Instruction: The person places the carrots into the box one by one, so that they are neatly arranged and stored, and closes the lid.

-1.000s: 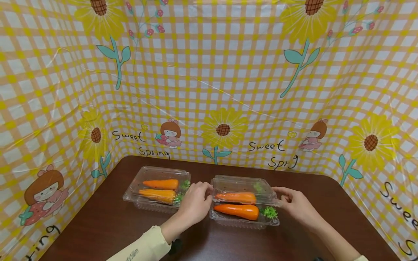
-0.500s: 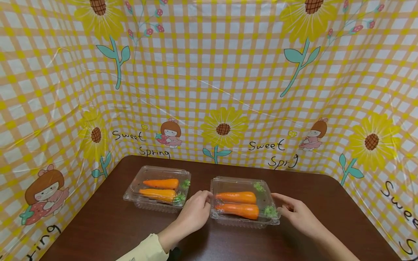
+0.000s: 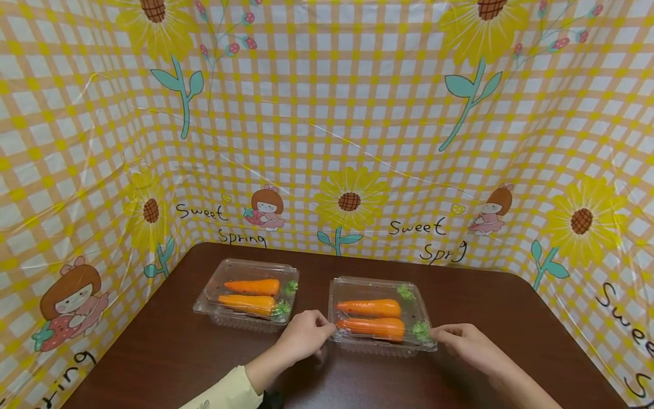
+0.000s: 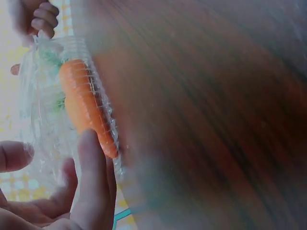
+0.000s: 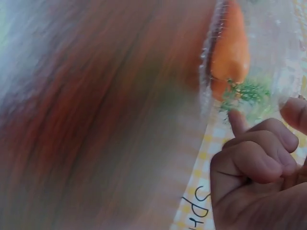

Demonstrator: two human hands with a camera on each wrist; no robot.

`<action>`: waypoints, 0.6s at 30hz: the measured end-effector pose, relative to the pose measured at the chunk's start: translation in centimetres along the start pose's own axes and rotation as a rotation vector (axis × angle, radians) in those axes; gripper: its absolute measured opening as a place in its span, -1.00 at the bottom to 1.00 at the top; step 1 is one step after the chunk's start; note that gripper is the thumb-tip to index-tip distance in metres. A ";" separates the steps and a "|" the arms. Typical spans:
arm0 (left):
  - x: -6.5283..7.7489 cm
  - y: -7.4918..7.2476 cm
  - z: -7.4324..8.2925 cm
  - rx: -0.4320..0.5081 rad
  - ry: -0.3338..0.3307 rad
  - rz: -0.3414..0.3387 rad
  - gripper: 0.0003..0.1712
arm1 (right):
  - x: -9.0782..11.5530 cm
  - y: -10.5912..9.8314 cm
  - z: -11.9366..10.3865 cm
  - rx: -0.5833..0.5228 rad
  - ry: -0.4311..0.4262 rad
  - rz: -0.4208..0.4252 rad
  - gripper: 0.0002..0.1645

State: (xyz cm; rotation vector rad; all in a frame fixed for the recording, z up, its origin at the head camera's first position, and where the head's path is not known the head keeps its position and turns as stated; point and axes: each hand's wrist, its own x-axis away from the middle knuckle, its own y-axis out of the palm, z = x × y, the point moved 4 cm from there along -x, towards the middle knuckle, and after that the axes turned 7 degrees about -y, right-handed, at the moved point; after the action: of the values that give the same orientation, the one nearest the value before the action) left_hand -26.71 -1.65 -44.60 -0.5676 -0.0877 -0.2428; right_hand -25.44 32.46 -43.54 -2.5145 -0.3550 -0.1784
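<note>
Two carrots with green tops, a front carrot [image 3: 375,329] and a back carrot [image 3: 370,308], lie inside a clear plastic clamshell box [image 3: 368,287], whose lid is down over them. My left hand [image 3: 305,334] pinches the box's front left corner; in the left wrist view the thumb [image 4: 14,156] is on the lid's side and the index finger [image 4: 92,165] by the rim. At the front right corner, my right hand [image 3: 467,343] pinches the edge with thumb and index finger, its other fingers curled in the right wrist view. Whether the rim is latched cannot be seen.
Another clear clamshell box [image 3: 214,278], lid down, stands to the left with two carrots [image 3: 250,287] in it. Both boxes sit on a dark brown table [image 3: 352,380]. A yellow checked cloth [image 3: 327,113] with sunflowers hangs around the back and sides.
The lid of the right box came down from partly raised to lying over the carrots. Both hands slid from the box's sides toward its front corners.
</note>
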 end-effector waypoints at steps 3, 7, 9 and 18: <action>-0.1 0.4 -0.5 0.137 -0.072 -0.096 -0.67 | 0.1 0.5 0.1 -0.156 -0.020 -0.126 -0.54; -0.2 0.8 -0.6 0.255 -0.122 -0.165 -0.66 | 0.2 0.8 0.3 -0.265 -0.038 -0.229 -0.55; -0.3 0.8 -0.6 0.279 -0.128 -0.173 -0.68 | 0.2 0.9 0.3 -0.281 -0.044 -0.246 -0.63; -0.5 1.2 -0.7 0.342 -0.130 -0.163 -0.73 | 0.0 1.3 0.2 -0.330 -0.078 -0.307 -0.69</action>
State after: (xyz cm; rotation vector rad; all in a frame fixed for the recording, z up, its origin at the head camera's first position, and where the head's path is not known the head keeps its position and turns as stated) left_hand -26.86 -0.94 -45.85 -0.2350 -0.2969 -0.3413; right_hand -25.10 31.59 -44.42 -2.7820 -0.8020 -0.2791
